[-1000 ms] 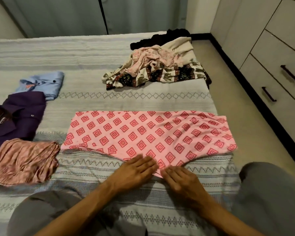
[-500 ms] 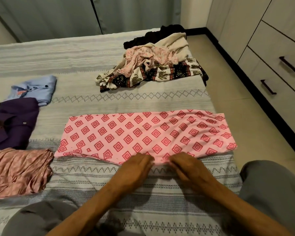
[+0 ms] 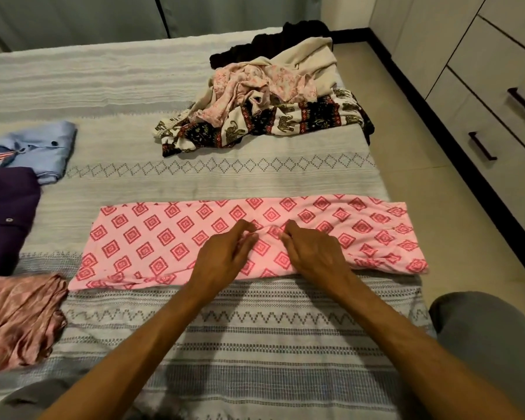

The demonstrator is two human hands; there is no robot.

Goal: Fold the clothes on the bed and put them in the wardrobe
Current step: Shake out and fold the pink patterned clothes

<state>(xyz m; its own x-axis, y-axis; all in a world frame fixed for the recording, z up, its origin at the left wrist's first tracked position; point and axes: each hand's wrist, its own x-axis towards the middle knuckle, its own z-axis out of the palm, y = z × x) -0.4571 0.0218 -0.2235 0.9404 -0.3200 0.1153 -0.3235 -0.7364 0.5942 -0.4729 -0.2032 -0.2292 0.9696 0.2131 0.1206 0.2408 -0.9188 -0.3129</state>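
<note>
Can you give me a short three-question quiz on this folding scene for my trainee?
1. True or false: both hands are pinching the pink diamond-print garment near its middle.
2. Multiple choice: the folded light blue shirt lies A) on the floor, B) at the left of the bed, beyond the purple shirt, C) on top of the unfolded pile.
3. Fill in: in the unfolded pile, the cloth lying nearest the person carries an ______ print.

Key
1. True: the left hand and the right hand each gather a bit of its fabric.
2. B.
3. Elephant, on the black and cream cloth.
</note>
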